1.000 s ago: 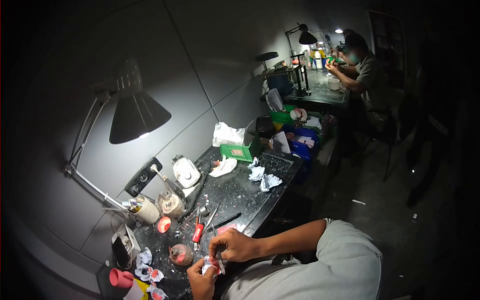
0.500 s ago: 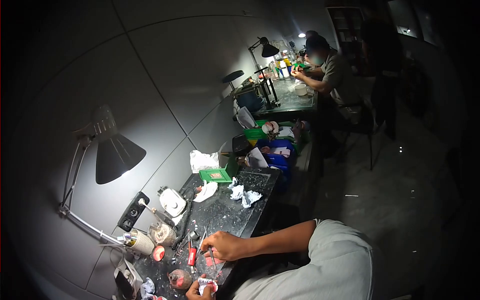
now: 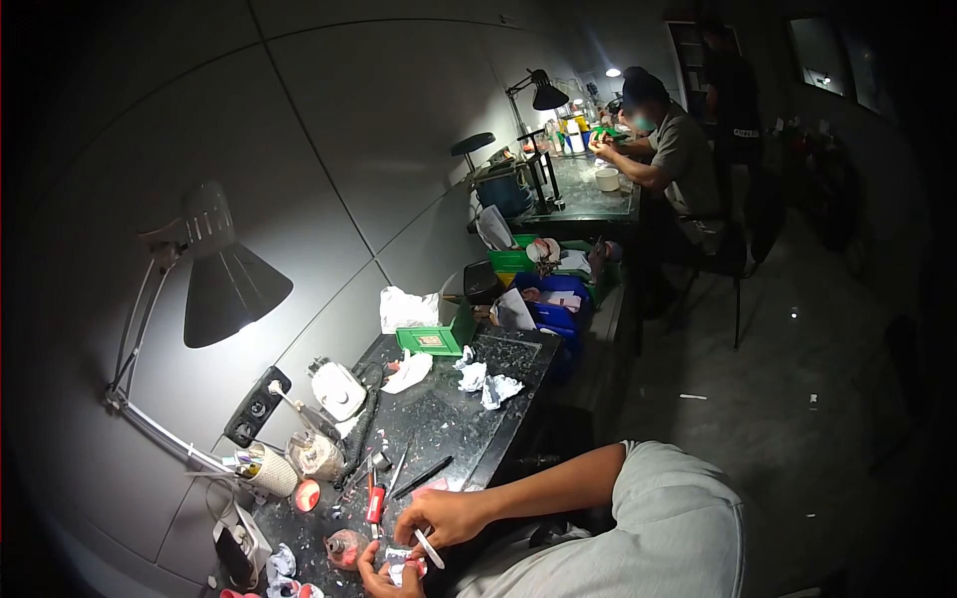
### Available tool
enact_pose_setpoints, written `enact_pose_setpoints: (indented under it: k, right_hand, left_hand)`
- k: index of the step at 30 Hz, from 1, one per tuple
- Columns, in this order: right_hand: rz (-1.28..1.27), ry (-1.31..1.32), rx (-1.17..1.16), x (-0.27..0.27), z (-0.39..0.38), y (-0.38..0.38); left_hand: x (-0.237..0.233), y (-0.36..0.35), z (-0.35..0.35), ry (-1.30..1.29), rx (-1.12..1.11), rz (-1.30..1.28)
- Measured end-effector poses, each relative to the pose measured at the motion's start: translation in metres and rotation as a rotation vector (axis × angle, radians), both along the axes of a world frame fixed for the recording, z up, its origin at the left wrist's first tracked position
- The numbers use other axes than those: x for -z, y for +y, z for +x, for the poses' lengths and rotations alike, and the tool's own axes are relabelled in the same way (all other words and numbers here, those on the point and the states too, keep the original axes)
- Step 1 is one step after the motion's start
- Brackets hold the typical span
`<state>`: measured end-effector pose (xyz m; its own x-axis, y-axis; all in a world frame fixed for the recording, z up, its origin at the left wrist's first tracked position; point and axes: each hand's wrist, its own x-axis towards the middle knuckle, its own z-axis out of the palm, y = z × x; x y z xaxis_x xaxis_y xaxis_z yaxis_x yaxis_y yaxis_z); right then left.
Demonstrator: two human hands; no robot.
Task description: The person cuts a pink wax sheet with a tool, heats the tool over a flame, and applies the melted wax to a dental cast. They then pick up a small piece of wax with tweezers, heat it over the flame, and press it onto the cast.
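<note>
My left hand (image 3: 392, 582), at the bottom of the view, has its fingers wrapped round a small white and red piece (image 3: 407, 566). Just above it, my right hand (image 3: 442, 516) pinches a slim pale tool (image 3: 430, 548) that slants down beside the piece. Left of my hands stands a round jar with reddish content (image 3: 346, 549). A red-handled tool (image 3: 376, 503) lies above the jar, and a black pen-like tool (image 3: 423, 477) rests on the dark bench (image 3: 439, 419) beyond my right hand.
A desk lamp (image 3: 235, 289) leans over the bench from the left. Behind are a white device (image 3: 337, 390), a green box (image 3: 437, 337), crumpled paper (image 3: 499, 390) and blue bins (image 3: 554, 302). A seated person (image 3: 682, 149) works at the far bench; another person (image 3: 733, 100) stands behind.
My right hand has moved down from the bench top to the piece in my left hand. It now holds a pale tool, and the black tool lies on the bench.
</note>
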<state>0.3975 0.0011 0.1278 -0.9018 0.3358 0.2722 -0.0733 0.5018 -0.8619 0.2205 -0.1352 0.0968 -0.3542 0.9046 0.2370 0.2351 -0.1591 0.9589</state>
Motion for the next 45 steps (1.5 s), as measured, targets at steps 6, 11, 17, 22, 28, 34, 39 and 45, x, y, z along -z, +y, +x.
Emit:
enact_pose_setpoints:
  k: [6,11,17,22,28,34,39,45]
  right_hand:
    - [-0.149,0.040,-0.099,0.014,-0.009,-0.007]
    - [-0.211,0.137,-0.110,0.027,-0.013,-0.009]
    - [-0.086,0.124,-0.129,0.015,-0.007,-0.012]
    - [0.040,0.220,-0.177,0.008,-0.003,-0.015]
    - [0.107,0.262,-0.109,0.014,-0.005,-0.017]
    - [0.116,0.063,-0.051,0.001,0.001,-0.016]
    - [0.097,0.142,-0.071,0.004,0.001,-0.017]
    - [0.088,0.160,-0.014,-0.002,0.004,-0.018]
  left_hand:
    - [0.002,-0.002,0.002,-0.008,-0.007,0.019]
    - [0.004,-0.006,0.003,-0.019,-0.004,0.018]
    - [0.006,-0.009,0.005,-0.029,0.003,0.016]
    - [0.006,-0.012,0.004,-0.042,0.013,0.001]
    - [0.006,-0.018,0.001,-0.076,0.039,-0.050]
    - [0.011,-0.020,-0.009,-0.177,0.108,-0.191]
    - [0.009,-0.018,-0.003,-0.280,0.085,-0.189]
    - [-0.007,-0.021,0.008,-0.314,0.111,-0.205]
